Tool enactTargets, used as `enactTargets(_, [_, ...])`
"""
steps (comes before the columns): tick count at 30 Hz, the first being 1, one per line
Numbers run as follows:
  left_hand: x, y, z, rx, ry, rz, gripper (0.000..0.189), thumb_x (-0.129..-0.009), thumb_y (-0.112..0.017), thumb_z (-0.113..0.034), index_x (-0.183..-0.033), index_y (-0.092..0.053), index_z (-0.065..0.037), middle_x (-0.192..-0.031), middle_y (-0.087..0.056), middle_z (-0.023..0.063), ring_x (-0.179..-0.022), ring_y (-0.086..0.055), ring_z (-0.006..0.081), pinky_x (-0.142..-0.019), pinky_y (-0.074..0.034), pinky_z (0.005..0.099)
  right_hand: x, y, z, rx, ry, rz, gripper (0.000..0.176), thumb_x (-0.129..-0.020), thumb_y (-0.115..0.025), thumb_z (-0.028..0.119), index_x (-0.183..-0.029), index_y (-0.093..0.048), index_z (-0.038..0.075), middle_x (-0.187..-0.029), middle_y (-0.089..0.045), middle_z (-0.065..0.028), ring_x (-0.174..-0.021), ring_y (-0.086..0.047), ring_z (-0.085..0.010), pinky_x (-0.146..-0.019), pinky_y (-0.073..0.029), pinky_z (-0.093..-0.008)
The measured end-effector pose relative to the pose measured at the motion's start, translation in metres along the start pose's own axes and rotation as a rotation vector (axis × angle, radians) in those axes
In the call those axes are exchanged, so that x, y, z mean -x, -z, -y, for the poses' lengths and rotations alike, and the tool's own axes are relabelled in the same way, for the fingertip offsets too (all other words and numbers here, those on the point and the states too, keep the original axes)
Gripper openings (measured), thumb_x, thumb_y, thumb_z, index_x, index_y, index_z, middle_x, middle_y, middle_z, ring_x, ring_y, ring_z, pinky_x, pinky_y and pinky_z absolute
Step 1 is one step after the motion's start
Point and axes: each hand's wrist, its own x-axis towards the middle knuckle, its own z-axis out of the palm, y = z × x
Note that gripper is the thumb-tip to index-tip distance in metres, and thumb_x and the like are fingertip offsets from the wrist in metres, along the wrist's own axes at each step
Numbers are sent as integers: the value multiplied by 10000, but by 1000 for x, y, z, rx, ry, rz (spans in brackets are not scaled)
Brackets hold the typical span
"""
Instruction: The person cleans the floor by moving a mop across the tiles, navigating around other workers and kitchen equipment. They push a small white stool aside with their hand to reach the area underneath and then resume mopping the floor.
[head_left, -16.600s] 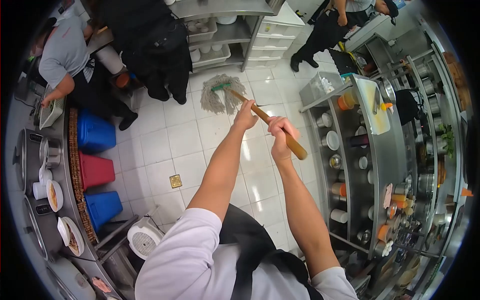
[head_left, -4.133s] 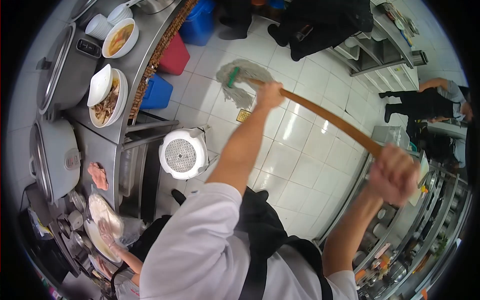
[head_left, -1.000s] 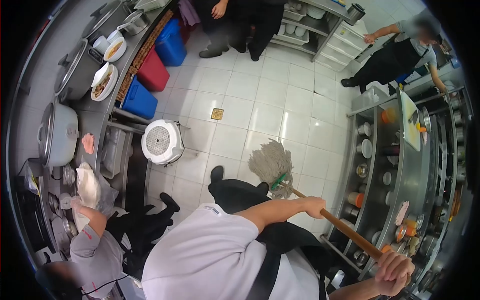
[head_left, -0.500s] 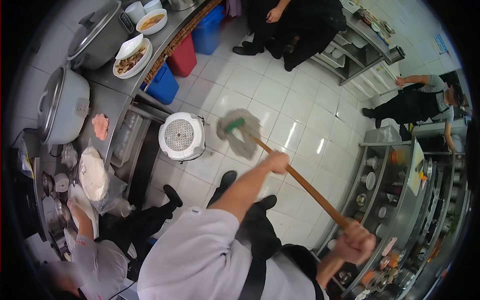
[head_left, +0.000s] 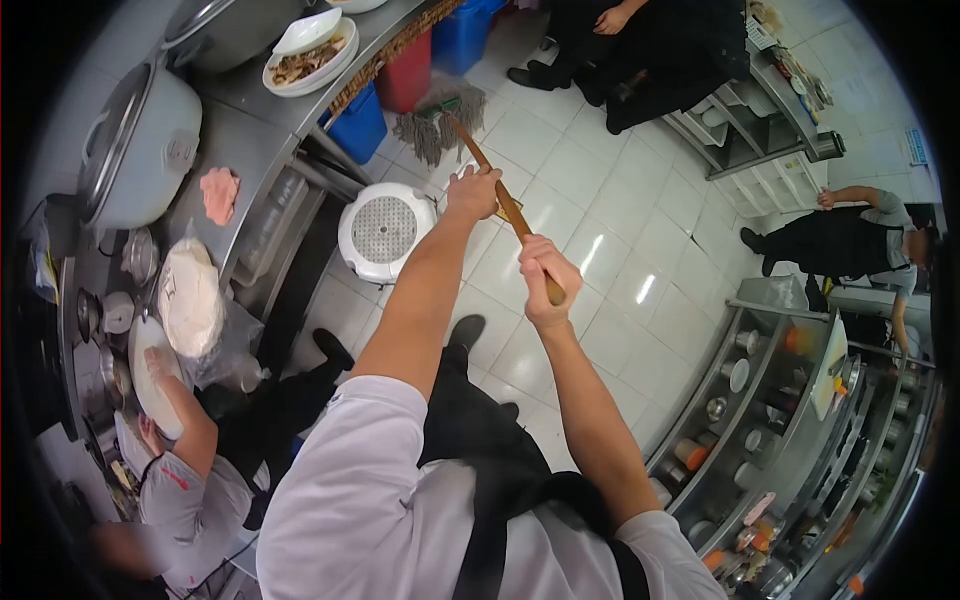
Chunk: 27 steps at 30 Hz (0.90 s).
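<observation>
A string mop with a wooden handle (head_left: 510,212) stretches out in front of me. Its grey mop head (head_left: 428,135), with a green clamp, lies on the tiles beside the blue and red bins. My left hand (head_left: 472,193) is around the middle of the handle, its fingers partly loose. Near the top end of the handle, my right hand (head_left: 549,278) is wrapped tightly in a fist. Just left of my left forearm is a white round stool-like object (head_left: 384,232) with a perforated grey top.
A steel counter (head_left: 245,130) runs along the left with cookers and dishes. Under it are a blue bin (head_left: 358,125) and a red bin (head_left: 404,70). Co-workers stand at lower left, at the back and at far right. Steel shelves (head_left: 790,400) line the right side.
The mop head has moved away from me to beside the bins. My right hand has swung forward and left, and my left hand has also reached farther forward.
</observation>
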Motion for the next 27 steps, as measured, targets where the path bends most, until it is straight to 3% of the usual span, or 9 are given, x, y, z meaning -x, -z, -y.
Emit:
enactTargets(6, [73, -80, -55, 163, -384, 55, 733, -773, -761, -123, -1455, -505, -217, -1592, -395, 109, -1499, -307, 349, -1204, -291, 553, 87, 108, 117, 40, -145, -120, 228, -909, -526, 34, -692, -557, -24, -728, -593, -126, -738, -588, -249, -962, -493, -535])
enactTargets(9, [120, -144, -110, 318, -519, 104, 658, -763, -805, -160, -1370, -553, -198, -1620, -361, 142, -1507, -280, 405, -1220, -267, 539, 133, 161, 216, 64, -180, -115, 237, -899, -564, 64, -680, -555, -27, -697, -581, -111, -720, -588, -245, -943, -499, -529])
enactTargets(11, [158, -186, -159, 264, -632, 154, 512, -748, -829, -189, -1215, -620, -167, -1593, -405, 153, -1503, -260, 451, -1205, -281, 541, 163, 188, 290, 128, -239, -139, 298, -904, -598, 139, -655, -560, -22, -638, -554, -95, -651, -569, -251, -896, -496, -533])
enactTargets(13, [207, -205, -214, 290, -731, 296, 420, -705, -860, -226, -1076, -681, -147, -1458, -568, 131, -1453, -366, 441, -1151, -334, 537, 193, 219, 359, 168, -299, -191, 362, -908, -644, 203, -627, -539, 2, -613, -547, -93, -622, -550, -255, -843, -493, -521])
enactTargets(15, [259, -237, -263, 346, -879, 371, 428, -690, -855, -246, -1067, -684, -138, -1313, -647, 127, -1340, -497, 399, -1101, -382, 503, 220, 246, 425, 191, -353, -251, 375, -890, -671, 223, -607, -545, 12, -597, -555, -100, -594, -549, -265, -814, -488, -523])
enactTargets(19, [371, -281, -353, 533, -1207, 519, 242, -708, -792, -246, -887, -697, -114, -966, -664, 86, -1040, -609, 318, -932, -467, 461, 264, 284, 531, 270, -389, -326, 301, -818, -615, 162, -582, -510, 8, -550, -520, -108, -521, -503, -241, -723, -471, -456])
enactTargets(21, [422, -316, -392, 581, -1353, 578, 176, -719, -757, -216, -824, -685, -95, -873, -658, 109, -937, -636, 332, -822, -502, 457, 281, 292, 571, 336, -421, -303, 334, -874, -617, 202, -602, -524, 32, -547, -519, -79, -515, -498, -216, -685, -460, -414])
enactTargets(23, [469, -328, -417, 551, -1341, 761, 167, -727, -724, -217, -784, -684, -66, -783, -657, 159, -806, -650, 371, -702, -514, 477, 301, 294, 599, 392, -436, -292, 376, -932, -602, 233, -615, -508, 55, -526, -505, -57, -508, -502, -196, -653, -446, -386])
enactTargets(27, [540, -345, -454, 328, -1264, 1047, 186, -725, -682, -244, -741, -711, -61, -745, -695, 168, -747, -680, 367, -658, -517, 499, 325, 280, 617, 441, -413, -405, 404, -957, -591, 250, -614, -458, 81, -526, -506, -59, -496, -500, -184, -617, -433, -369])
